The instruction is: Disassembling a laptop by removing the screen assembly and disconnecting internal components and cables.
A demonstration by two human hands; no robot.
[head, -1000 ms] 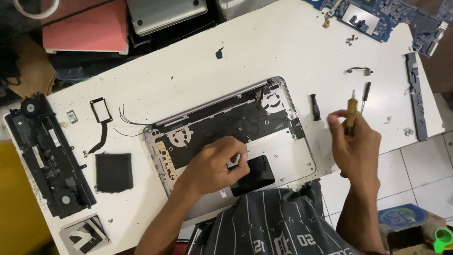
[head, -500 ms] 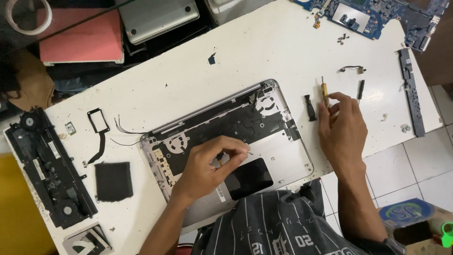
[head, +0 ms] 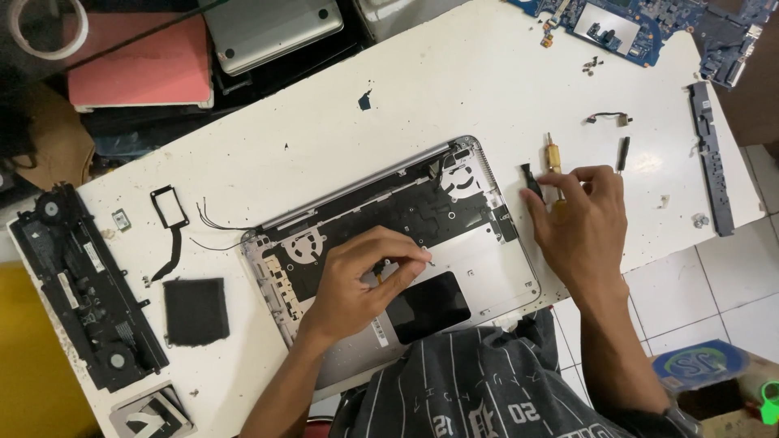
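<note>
A: Starting big: white rectangular worktable [head: 324, 146], with the opened silver laptop base shell [head: 503, 268] lying inside-up near the person's edge, likely so both hands can get at its insides.

B: Other parts?

A: Long black battery-and-fan assembly [head: 77, 284] sits far left, blue circuit board [head: 641, 28] at the top right corner, black square pad [head: 195, 311] between assembly and shell. All well apart from the shell, probably parked out of the way.

B: Hands?

A: Left hand [head: 357, 284] rests on the shell, fingers curled, tips pinching something small beside the black trackpad panel [head: 428, 307]; too small to name. Right hand [head: 580, 223] lies on the table just beside the shell, fingers closed around a small screwdriver with a brass-coloured handle [head: 553, 158], whose tip points away from the person.

B: Smallest?

A: Loose screws [head: 592, 63] near the circuit board.
</note>
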